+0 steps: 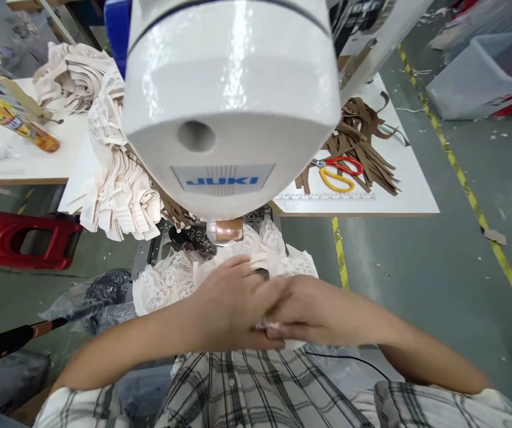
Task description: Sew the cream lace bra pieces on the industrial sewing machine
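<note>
Beneath the head of a white sewing machine marked JUKI lies a cream lace garment piece, bunched up on both sides of my hands. My left hand rests across the lace, its fingers bent around the near part of it. From the other side my right hand meets it, fingers pressed together and overlapping the left fingertips. A bit of pale fabric shows between the two hands. The exact grip of each is partly hidden. The machine's lower tip sits just beyond my left fingers.
Stacked cream fabric pieces hang over the left table edge. On the right table lie brown strips, scissors with red and yellow handles, and a clear ruler. A red stool stands at left, a clear bin at far right.
</note>
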`<state>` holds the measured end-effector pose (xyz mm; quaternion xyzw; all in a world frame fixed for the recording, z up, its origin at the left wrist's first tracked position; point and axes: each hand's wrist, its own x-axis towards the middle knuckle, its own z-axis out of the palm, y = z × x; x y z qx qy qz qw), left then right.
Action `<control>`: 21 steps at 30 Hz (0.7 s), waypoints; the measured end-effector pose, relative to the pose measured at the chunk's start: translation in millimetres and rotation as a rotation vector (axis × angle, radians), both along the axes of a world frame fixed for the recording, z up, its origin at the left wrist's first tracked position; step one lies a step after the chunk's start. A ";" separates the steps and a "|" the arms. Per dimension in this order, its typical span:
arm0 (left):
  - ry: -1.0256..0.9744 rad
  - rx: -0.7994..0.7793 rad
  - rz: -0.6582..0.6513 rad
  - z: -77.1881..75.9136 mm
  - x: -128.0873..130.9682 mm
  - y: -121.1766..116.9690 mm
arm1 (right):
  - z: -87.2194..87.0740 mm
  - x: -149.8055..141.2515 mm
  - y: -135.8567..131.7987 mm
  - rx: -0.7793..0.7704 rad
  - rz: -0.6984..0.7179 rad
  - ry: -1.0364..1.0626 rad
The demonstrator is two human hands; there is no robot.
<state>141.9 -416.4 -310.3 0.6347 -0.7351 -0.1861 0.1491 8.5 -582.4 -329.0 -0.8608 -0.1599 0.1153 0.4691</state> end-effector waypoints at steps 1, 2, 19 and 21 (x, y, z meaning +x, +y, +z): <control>0.013 0.145 0.043 -1.1 7.4 0.7 | 2.7 3.2 -1.0 -0.023 -0.002 0.015; 0.020 0.239 0.087 -2.0 15.6 2.1 | 3.0 7.4 -3.7 -0.059 -0.062 0.016; 0.295 -0.038 0.817 -12.0 104.7 -2.2 | -14.6 91.9 -39.5 0.092 -0.545 0.103; 0.316 -0.109 0.818 -16.0 109.5 -3.7 | -16.3 93.6 -40.4 0.083 -0.573 0.087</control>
